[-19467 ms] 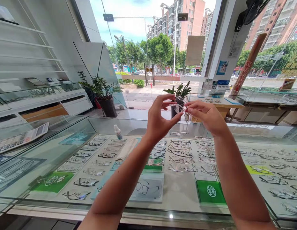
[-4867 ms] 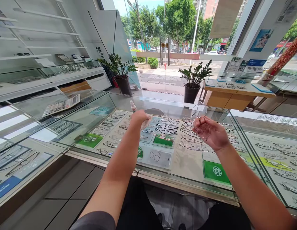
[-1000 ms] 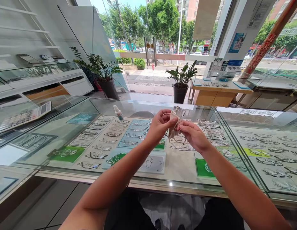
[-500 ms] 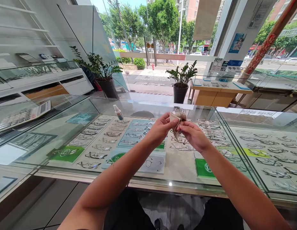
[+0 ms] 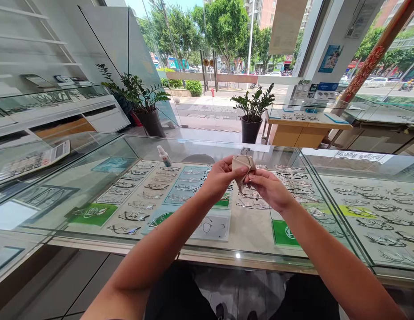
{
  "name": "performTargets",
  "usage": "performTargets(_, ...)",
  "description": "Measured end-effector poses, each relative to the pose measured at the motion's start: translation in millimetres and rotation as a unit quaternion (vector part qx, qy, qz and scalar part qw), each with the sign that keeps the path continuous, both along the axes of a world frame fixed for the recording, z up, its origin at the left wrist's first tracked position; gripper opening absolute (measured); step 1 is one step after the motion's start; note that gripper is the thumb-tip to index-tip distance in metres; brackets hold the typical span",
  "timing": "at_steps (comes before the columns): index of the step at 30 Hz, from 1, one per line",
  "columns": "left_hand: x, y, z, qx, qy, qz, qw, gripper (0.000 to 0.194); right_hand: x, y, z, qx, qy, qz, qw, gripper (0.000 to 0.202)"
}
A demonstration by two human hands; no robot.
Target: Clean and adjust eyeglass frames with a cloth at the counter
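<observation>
Above the glass counter, my left hand (image 5: 223, 177) is closed on a beige cleaning cloth (image 5: 243, 163), its thumb pressed across the front. My right hand (image 5: 269, 187) pinches the cloth's lower right edge, fingers curled. The fabric is folded and has a dark, zigzag-looking border. Something thin and dark, perhaps part of a pair of glasses, shows just over its top; the rest of it is hidden by the fabric and my fingers. Rows of eyeglasses (image 5: 252, 203) lie under the glass below my hands.
A white spray bottle (image 5: 164, 156) stands on the counter to the left. Further left is a calculator-like keypad device (image 5: 36, 161). Green cards (image 5: 285, 233) lie inside the display case. Beyond the counter are two potted plants (image 5: 251, 126) and a wooden display table (image 5: 305, 129).
The cloth and my left hand have shifted slightly left, and the cloth has turned, showing more of its flat face. The bottle and counter items look unmoved.
</observation>
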State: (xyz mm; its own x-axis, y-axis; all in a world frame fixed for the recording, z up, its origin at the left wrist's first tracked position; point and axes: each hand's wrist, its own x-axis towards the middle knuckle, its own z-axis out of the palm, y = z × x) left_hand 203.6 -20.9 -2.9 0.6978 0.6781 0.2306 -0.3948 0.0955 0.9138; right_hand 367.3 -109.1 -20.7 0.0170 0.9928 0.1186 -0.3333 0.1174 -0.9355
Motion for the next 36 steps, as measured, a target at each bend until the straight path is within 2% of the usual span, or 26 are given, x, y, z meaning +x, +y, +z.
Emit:
performTargets(5, 1.1, 2.4, -3.4, 0.035, 0.015, 0.066, 0.997, 0.037, -0.7, -0.6, 0.4, -0.008, -0.021, 0.006, 1.0, 0.022)
performTargets(10, 0.2, 6.4, -3.1, 0.085, 0.029, 0.088, 0.992, 0.043, 0.3, 1.2, 0.2, -0.011, -0.049, 0.012, 0.999, 0.022)
performTargets(16, -7.0, 21.4, 1.4, 0.132, 0.039, 0.015, 0.99, 0.042, 8.9, 2.8, 2.7, 0.02, -0.066, 0.0, 0.998, 0.022)
performTargets(19, -10.7, 24.8, 3.1, 0.124, 0.032, -0.023, 0.992, 0.036, 12.6, 2.8, 4.5, 0.018, -0.05, -0.006, 0.999, 0.019)
performTargets(23, -11.0, 21.7, 2.1, 0.097, 0.034, -0.059, 0.993, 0.042, 13.6, 3.8, 4.4, 0.011, -0.034, -0.016, 0.999, 0.019)
performTargets(31, 1.7, 7.6, -5.1, 0.083, 0.013, 0.007, 0.996, 0.044, 4.1, 4.6, -1.9, 0.002, -0.003, -0.006, 1.0, 0.023)
performTargets(36, 5.3, 1.0, -7.9, 0.102, 0.015, 0.061, 0.993, 0.044, -2.3, 1.9, -3.1, -0.008, 0.002, 0.008, 1.0, 0.023)
